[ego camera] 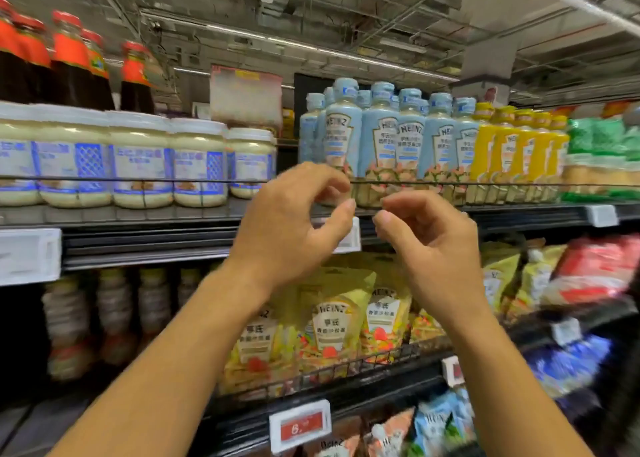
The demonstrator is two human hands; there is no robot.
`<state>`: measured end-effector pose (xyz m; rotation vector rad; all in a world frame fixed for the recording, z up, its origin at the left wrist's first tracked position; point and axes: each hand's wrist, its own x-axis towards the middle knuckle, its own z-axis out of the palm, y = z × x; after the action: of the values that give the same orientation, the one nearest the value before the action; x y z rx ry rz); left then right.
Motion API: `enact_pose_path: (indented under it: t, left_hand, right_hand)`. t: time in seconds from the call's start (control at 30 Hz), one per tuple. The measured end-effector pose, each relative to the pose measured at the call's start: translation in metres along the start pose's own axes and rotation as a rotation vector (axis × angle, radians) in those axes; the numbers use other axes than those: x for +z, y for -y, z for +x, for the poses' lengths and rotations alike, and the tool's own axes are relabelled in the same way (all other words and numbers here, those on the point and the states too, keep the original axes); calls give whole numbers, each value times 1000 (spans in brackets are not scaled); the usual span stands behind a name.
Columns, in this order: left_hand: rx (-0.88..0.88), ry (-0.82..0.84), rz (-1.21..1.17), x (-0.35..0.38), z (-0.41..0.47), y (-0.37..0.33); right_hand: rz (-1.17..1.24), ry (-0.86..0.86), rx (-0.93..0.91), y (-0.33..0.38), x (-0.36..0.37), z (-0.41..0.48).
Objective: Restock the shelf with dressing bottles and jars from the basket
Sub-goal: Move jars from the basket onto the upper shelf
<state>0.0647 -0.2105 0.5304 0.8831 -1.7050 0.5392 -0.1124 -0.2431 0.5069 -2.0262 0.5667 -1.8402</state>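
Note:
Both my hands are raised in front of the upper shelf (145, 214), empty. My left hand (291, 224) has loosely curled fingers just in front of the shelf's wire rail, below a light blue Heinz dressing bottle (341, 134). My right hand (429, 238) hangs beside it, fingers loosely curled, holding nothing. Several light blue dressing bottles (408, 138) stand in rows behind the rail. Left of them stand several white-lidded mayonnaise jars (138, 162). The basket is out of view.
Yellow Heinz bottles (509, 145) and green packs (602, 152) fill the right of the shelf. Dark sauce bottles with red caps (72, 62) stand at top left. Yellow Heinz pouches (332, 321) sit on the lower shelf behind a wire rail. A white price tag (348, 235) hangs on the shelf edge.

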Motion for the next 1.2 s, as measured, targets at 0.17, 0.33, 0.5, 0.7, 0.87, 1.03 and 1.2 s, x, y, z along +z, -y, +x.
enact_pose_path:
  t: [0.17,0.33,0.5,0.7,0.87,1.03,1.2]
  left_hand:
    - [-126,47,-314,75,-30,-41]
    - [-219,162,-563,160,-52,-90]
    - [-335,349,-771,244,-78,-145]
    - [-424,498,-967,328,-111,-211]
    - [-503,642,-1097,388,-137,-250]
    - [-543,757,-1181,442,-164,-266]
    - [-624,886,-1220,505,-191,-265]
  right_hand:
    - [-52,-65,82,-20,-61,-39]
    - [-133,-121,180,-42,-137,-82]
    - [-242,-171,309,-60,-217,-130]
    - [-328,-296,449,-83,-300,-184]
    - [-412,-387,583,-101,-351,-226]
    - [-473,-482,756,-124,-383,-258]
    - [-498,-539,886,-163,-406,-278]
